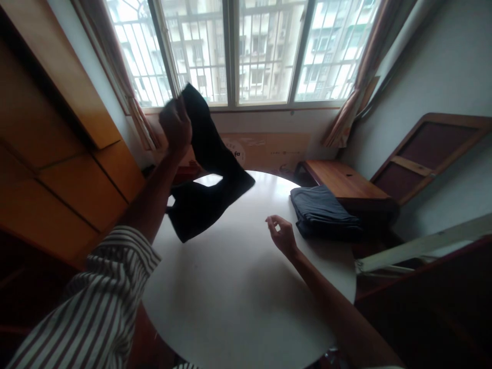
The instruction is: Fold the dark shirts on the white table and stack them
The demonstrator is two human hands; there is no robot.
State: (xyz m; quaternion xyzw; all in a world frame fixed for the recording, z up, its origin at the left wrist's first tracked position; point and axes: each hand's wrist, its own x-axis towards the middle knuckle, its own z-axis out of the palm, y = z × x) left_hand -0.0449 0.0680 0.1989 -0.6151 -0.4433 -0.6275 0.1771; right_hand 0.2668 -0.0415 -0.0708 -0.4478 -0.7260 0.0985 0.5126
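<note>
My left hand [177, 123] is raised at the left, its fingers closed on a black garment [219, 159]. From there the cloth hangs in a curve over the far left part of a white round table [238, 302], with a gap between its folds. Which garment it is I cannot make out. Above the middle right of the table is my right hand [282, 234], its thumb and finger curled together in a ring with nothing visible between them. Just beyond it lies a folded stack of dark grey clothing [325, 212].
Wooden cabinets [77, 200] stand along the left. A wooden side table [346, 179] is behind the clothing stack, with a wooden-framed panel [426, 159] leaning on the right wall. Past the table are a cardboard sheet [280, 146] and barred windows [265, 51].
</note>
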